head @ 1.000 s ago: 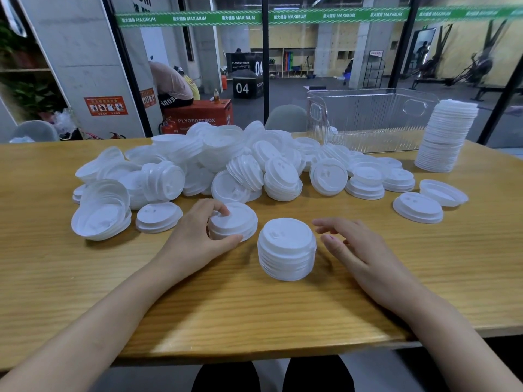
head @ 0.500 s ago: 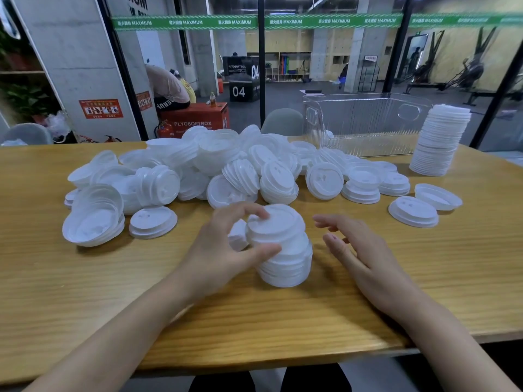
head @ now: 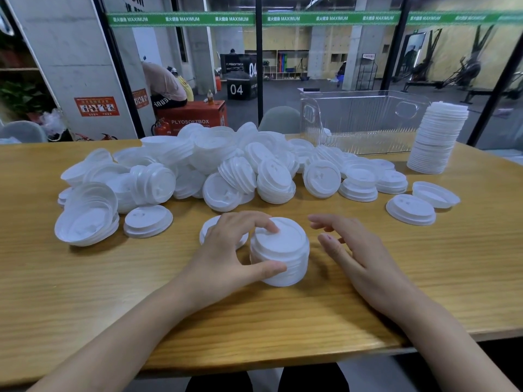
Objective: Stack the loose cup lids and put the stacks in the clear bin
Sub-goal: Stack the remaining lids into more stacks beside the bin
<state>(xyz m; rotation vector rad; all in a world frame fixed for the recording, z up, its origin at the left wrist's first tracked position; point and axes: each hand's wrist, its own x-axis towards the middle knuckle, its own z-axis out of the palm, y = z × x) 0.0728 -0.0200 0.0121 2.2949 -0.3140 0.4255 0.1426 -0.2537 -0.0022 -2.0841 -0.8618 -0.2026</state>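
At the left of the frame, a nest of upturned white plastic lids (head: pixel 87 216) lies open side up on the light wooden table (head: pixel 56 292). Right of it, a heap of loose white plastic lids (head: pixel 232 168) spreads across the middle. Many of them lie tilted, and some are already nested in short runs.

Below the heap, at centre, the left hand (head: pixel 226 250) grips the short stack of white plastic cup lids (head: pixel 283 253). Its fingers (head: pixel 266 225) curl over the top lid and the thumb presses the front wall. The stack stands upright on the table. These lids look thin, light and springy, with slick, smooth rims. A stack probably handles best when clasped round its side wall with a finger on top, since squeezing too hard could buckle the lids and a loose hold could let them slide apart.

Just beside the stack, the right hand (head: pixel 359 256) hovers with its fingers relaxed and spread, touching nothing.

In the upper right stands the clear ribbed plastic bin (head: pixel 368 123), open-topped and with handle cut-outs. It looks nearly empty. A white shape shows at its left wall, but I cannot tell whether that is inside or behind the bin. Right of the bin, a tall column of stacked white lids (head: pixel 437 140) stands on the table, outside it.
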